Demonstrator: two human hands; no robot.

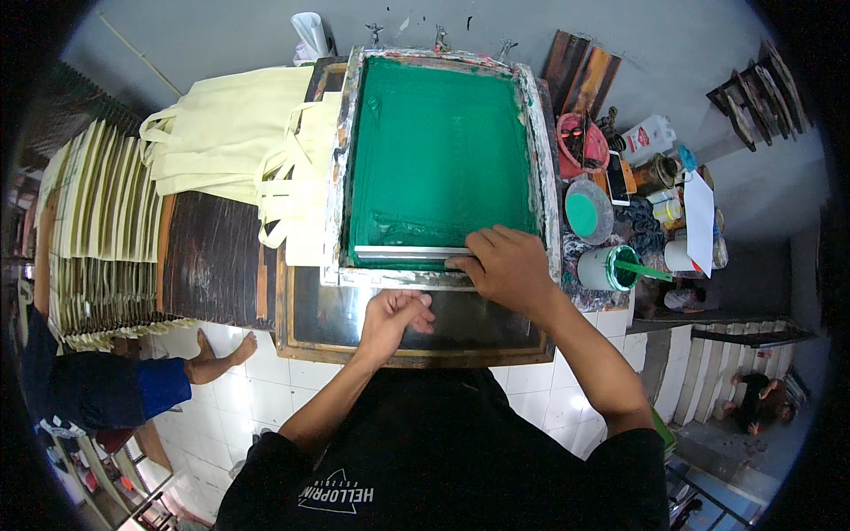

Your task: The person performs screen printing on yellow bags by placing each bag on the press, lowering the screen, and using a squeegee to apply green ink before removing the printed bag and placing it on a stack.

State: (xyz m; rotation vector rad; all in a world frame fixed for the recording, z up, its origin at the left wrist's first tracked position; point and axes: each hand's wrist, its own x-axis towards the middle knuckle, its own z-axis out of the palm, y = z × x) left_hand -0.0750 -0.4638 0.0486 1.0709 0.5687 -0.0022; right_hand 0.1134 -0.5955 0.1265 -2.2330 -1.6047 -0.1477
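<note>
A screen-printing frame (337, 190) with a paint-stained rim lies in front of me, its mesh (447, 150) coated in green ink. Along the near end of the mesh rests a long metal-edged squeegee (403, 252), and my right hand (509, 270) grips its right end from above. My left hand (394, 323) hovers just below the frame's near edge, fingers loosely curled in with nothing visible in them. Under the frame is a dark glossy board (319, 319) with a wooden border. Pale yellow fabric bags (310, 203) reach up to the frame's left side.
More pale bags (235, 124) are piled at the left, beside a rack of hanging bags (97, 203). On the right stand an ink tub (595, 269) with a green spatula, a bowl (602, 199), a phone (617, 180) and a red basket (584, 146). Other people are at both sides.
</note>
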